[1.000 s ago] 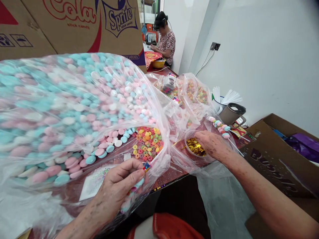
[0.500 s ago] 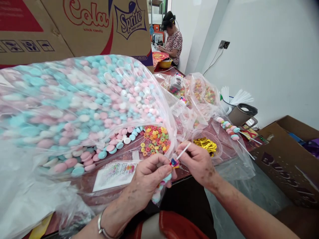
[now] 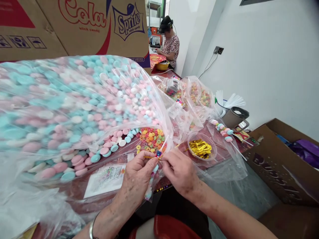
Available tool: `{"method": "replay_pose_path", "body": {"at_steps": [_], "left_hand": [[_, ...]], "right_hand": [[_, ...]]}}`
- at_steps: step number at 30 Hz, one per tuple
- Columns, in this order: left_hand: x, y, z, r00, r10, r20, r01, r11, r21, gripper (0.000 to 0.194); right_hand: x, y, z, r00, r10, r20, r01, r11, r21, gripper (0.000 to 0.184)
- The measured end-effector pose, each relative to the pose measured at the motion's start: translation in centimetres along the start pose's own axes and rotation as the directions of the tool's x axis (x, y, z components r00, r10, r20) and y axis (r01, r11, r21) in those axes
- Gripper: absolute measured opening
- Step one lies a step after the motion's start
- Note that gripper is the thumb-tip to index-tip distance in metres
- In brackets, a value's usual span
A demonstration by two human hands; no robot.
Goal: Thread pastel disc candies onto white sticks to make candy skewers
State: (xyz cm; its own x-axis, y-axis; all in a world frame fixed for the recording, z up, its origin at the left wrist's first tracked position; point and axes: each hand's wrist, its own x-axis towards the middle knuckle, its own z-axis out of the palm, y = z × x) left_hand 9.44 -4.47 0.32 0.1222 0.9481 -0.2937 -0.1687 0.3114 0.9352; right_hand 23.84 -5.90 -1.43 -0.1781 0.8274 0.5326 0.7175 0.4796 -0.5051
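Note:
My left hand (image 3: 137, 176) is closed around the gathered neck of a clear bag holding a candy stick (image 3: 149, 188) with pastel pieces. The bag hangs below my fingers, and its white stick points up between my hands. In my right hand (image 3: 180, 172), the fingers pinch a thin gold twist tie (image 3: 177, 145) at the bag's neck, just beside my left fingertips. A round clear tub of gold twist ties (image 3: 201, 148) stands right of my hands. Small ring candies (image 3: 152, 138) lie loose just beyond them.
A large clear bag of pastel candies (image 3: 82, 99) fills the left. Behind it stands a cardboard carton (image 3: 87, 30). Finished-looking candy skewers (image 3: 223, 130) lie right, near a mug (image 3: 235, 118) and white sticks (image 3: 234, 100). An open box (image 3: 279, 166) stands lower right. A person (image 3: 170, 44) sits farther back.
My right hand has left the white stick and now holds a gold twist tie at the bag's neck. My left hand keeps its hold. The view has shifted slightly right.

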Motion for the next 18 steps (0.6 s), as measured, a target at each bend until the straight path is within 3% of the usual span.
{"method": "replay_pose_path", "body": {"at_steps": [1, 3, 5, 8, 12, 14, 16, 18], "left_hand": [[0.3, 0.1, -0.1, 1.000, 0.015, -0.014, -0.015, 0.999, 0.032, 0.019], [1.0, 0.6, -0.3, 0.999, 0.046, 0.014, -0.047, 0.990, 0.133, 0.012], [1.5, 1.3, -0.8, 0.990, 0.030, 0.139, -0.064, 0.966, 0.249, 0.006], [1.8, 2.4, -1.5, 0.897, -0.130, 0.423, -0.032, 0.934, 0.355, 0.011], [1.8, 3.1, -2.0, 0.777, -0.287, 0.560, 0.025, 0.904, 0.428, 0.018], [1.8, 3.1, -2.2, 0.727, -0.360, 0.584, 0.049, 0.876, 0.479, 0.014], [1.8, 3.0, -2.3, 0.707, -0.392, 0.589, 0.056, 0.860, 0.507, 0.009], [1.7, 2.9, -2.2, 0.776, -0.331, 0.537, -0.039, 0.824, 0.565, 0.010]], "right_hand": [[0.0, 0.1, 0.1, 0.992, -0.122, -0.026, 0.118, 0.985, -0.128, 0.022], [0.1, 0.4, -0.1, 0.940, -0.338, 0.039, 0.334, 0.898, -0.287, 0.026], [0.6, 0.8, -0.9, 0.856, -0.493, 0.157, 0.517, 0.806, -0.288, 0.029], [1.8, 1.2, -2.4, 0.721, -0.631, 0.286, 0.686, 0.707, -0.171, 0.028], [2.9, 1.0, -3.5, 0.598, -0.681, 0.422, 0.758, 0.651, -0.024, 0.020], [2.8, 0.8, -3.7, 0.576, -0.675, 0.461, 0.759, 0.651, 0.006, 0.018], [2.4, 0.5, -3.6, 0.579, -0.662, 0.476, 0.755, 0.656, -0.006, 0.018], [1.9, 0.2, -3.3, 0.624, -0.620, 0.477, 0.732, 0.676, -0.079, 0.020]]}}
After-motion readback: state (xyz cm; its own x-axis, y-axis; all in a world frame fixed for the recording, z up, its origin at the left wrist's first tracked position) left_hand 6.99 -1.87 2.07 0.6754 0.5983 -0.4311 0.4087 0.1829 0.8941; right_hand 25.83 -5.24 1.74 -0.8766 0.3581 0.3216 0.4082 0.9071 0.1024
